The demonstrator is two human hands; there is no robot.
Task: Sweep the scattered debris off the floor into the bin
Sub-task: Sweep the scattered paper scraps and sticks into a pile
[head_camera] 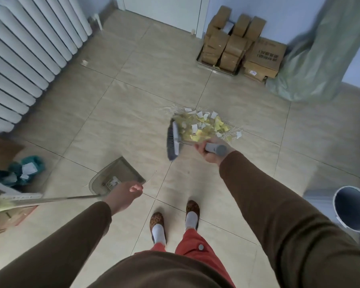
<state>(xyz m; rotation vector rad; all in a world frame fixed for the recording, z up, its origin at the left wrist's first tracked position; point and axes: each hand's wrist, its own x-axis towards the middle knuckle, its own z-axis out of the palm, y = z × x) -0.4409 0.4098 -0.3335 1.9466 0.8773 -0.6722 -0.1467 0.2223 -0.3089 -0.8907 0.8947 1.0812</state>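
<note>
Beige tile floor (133, 96) carries 1 heap of debris (204, 126), yellow and white paper scraps mixed with thin pale sticks, lying at 12 o'clock from the person's 2 feet. The right hand (211, 151) is clenched around the grey handle of 1 broom (174, 140), whose dark bristled head sits just beside the heap on its 9 o'clock side. The left hand (126, 194) has its fingers curled, seemingly around the thin metal shaft of 1 dustpan (117, 175); the grip itself is partly hidden. The pan rests on the floor at 10 o'clock from the feet, well apart from the heap, with 1 scrap inside it. At 3 o'clock stands 1 grey bin (351, 208), its open mouth visible at the frame edge. Both arms wear brown sleeves. Cardboard boxes (237, 44), too many to count surely, are stacked against the far wall at 1 o'clock, beside 1 pale green sack (320, 48). 1 white radiator (27, 48) lines the wall at 10 o'clock.
</note>
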